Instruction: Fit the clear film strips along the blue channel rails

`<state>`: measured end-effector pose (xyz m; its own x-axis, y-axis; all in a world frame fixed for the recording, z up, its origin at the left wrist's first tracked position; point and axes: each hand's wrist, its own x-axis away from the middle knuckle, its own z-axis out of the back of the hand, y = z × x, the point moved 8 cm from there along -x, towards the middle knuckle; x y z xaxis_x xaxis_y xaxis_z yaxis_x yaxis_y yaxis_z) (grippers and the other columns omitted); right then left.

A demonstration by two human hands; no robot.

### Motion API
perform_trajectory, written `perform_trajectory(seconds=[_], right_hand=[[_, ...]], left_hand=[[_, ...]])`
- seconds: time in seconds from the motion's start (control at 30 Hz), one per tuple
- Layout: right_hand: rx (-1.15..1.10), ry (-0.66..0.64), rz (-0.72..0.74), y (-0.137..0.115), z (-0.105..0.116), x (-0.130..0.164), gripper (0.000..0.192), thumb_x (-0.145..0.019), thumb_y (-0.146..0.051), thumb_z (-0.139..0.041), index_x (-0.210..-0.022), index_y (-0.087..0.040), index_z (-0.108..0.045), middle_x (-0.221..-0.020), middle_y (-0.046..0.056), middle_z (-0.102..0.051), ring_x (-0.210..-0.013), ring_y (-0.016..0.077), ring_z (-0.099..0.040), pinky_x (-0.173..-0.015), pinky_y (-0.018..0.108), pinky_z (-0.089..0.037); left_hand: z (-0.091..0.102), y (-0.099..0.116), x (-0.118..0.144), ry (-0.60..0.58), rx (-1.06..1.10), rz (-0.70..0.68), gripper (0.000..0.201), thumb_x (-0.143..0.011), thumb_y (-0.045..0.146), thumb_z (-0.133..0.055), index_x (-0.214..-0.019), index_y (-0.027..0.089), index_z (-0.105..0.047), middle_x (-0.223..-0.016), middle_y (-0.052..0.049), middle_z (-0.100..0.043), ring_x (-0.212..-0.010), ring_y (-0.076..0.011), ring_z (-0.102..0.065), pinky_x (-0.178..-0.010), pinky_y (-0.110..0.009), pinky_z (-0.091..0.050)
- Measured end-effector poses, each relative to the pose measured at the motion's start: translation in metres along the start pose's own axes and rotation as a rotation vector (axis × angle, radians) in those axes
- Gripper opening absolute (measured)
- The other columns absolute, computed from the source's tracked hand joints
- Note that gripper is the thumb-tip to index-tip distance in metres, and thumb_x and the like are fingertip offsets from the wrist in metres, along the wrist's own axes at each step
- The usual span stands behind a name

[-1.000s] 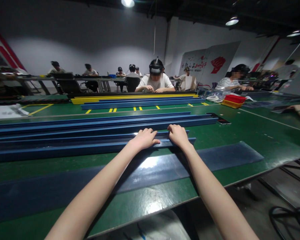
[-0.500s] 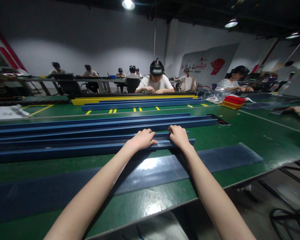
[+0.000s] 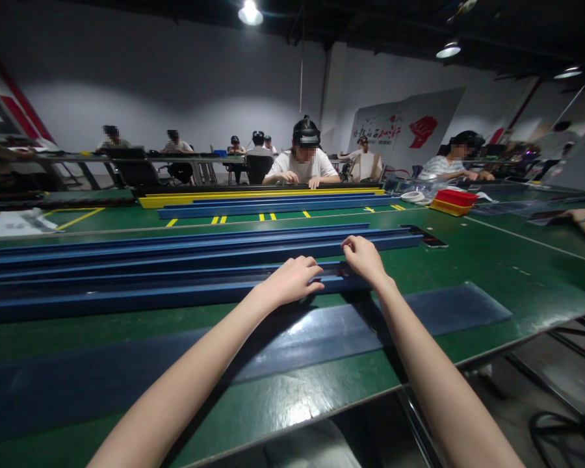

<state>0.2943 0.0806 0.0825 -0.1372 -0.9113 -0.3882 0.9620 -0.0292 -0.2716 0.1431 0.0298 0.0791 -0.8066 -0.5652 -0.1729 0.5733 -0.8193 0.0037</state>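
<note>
A long blue channel strip point(image 3: 175, 296) with raised edges lies across the table before me. Over it, near its right end, rests my left hand point(image 3: 292, 281), palm down, its thumb apart from the fingers. My right hand point(image 3: 366, 261) is just beyond, at the channel's right end, its fingers curled together. Whatever those fingertips may hold is hidden. Nearer to me, a flat translucent strip point(image 3: 439, 309) lies on the green table point(image 3: 517, 266), partly under my forearms.
More blue channels point(image 3: 273, 250) lie behind, with a phone point(image 3: 431, 238) at their right end. Farther back are yellow strips point(image 3: 175, 201), red and yellow trays point(image 3: 452, 200) and a white roll point(image 3: 413, 197). A co-worker point(image 3: 302, 162) sits opposite; another person's hand point(image 3: 582, 214) is at right.
Both hands have shifted right along the near channel. My right hand has risen slightly and its fingers are more curled. My left hand sits closer to the channel's right end.
</note>
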Motion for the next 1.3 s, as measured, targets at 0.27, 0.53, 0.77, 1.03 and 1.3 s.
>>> perform_trajectory(seconds=[0.27, 0.53, 0.77, 1.03, 1.3], right_hand=[[0.157, -0.042, -0.146, 0.046, 0.008, 0.010, 0.034, -0.085, -0.038, -0.033, -0.076, -0.018, -0.059, -0.077, 0.011, -0.066, -0.075, 0.0217, -0.059, -0.060, 0.027, -0.034], [-0.145, -0.069, -0.266, 0.078, -0.001, 0.026, 0.041, -0.085, -0.041, -0.031, -0.055, -0.020, -0.050, -0.058, 0.005, -0.061, -0.061, 0.0157, -0.056, -0.059, 0.023, -0.034], [-0.245, -0.051, -0.301, 0.085, -0.004, 0.030, 0.043, -0.083, -0.040, -0.030, -0.049, -0.020, -0.047, -0.045, 0.001, -0.053, -0.052, 0.0146, -0.053, -0.057, 0.023, -0.034], [-0.273, -0.031, -0.330, 0.086, -0.006, 0.033, 0.040, -0.080, -0.038, -0.033, -0.048, -0.020, -0.048, -0.049, 0.001, -0.056, -0.048, 0.0129, -0.051, -0.056, 0.024, -0.035], [-0.456, -0.048, -0.336, 0.100, -0.020, 0.034, 0.040, -0.076, -0.045, -0.036, -0.046, -0.020, -0.047, -0.045, 0.000, -0.051, -0.041, 0.0107, -0.046, -0.049, 0.023, -0.035]], left_hand=[[-0.014, 0.029, -0.009, 0.106, -0.137, -0.096, 0.028, -0.083, 0.034, -0.050, -0.105, 0.017, -0.053, -0.107, -0.007, -0.055, -0.096, -0.0200, -0.052, -0.080, -0.031, -0.041], [-0.018, 0.047, -0.027, 0.242, -0.256, -0.114, 0.016, -0.082, 0.021, -0.047, -0.097, 0.015, -0.052, -0.097, -0.006, -0.056, -0.092, -0.0205, -0.051, -0.073, -0.031, -0.039], [-0.023, 0.052, -0.028, 0.302, -0.277, -0.063, 0.015, -0.084, 0.017, -0.044, -0.096, 0.014, -0.051, -0.096, -0.007, -0.055, -0.089, -0.0206, -0.050, -0.071, -0.031, -0.037], [-0.028, 0.057, -0.021, 0.340, -0.343, -0.066, 0.019, -0.087, 0.014, -0.037, -0.101, 0.013, -0.050, -0.093, -0.007, -0.054, -0.084, -0.0195, -0.049, -0.068, -0.031, -0.037], [-0.036, 0.063, -0.015, 0.387, -0.421, -0.065, 0.028, -0.088, 0.015, -0.035, -0.114, 0.010, -0.047, -0.103, -0.011, -0.054, -0.089, -0.0206, -0.049, -0.069, -0.032, -0.038]])
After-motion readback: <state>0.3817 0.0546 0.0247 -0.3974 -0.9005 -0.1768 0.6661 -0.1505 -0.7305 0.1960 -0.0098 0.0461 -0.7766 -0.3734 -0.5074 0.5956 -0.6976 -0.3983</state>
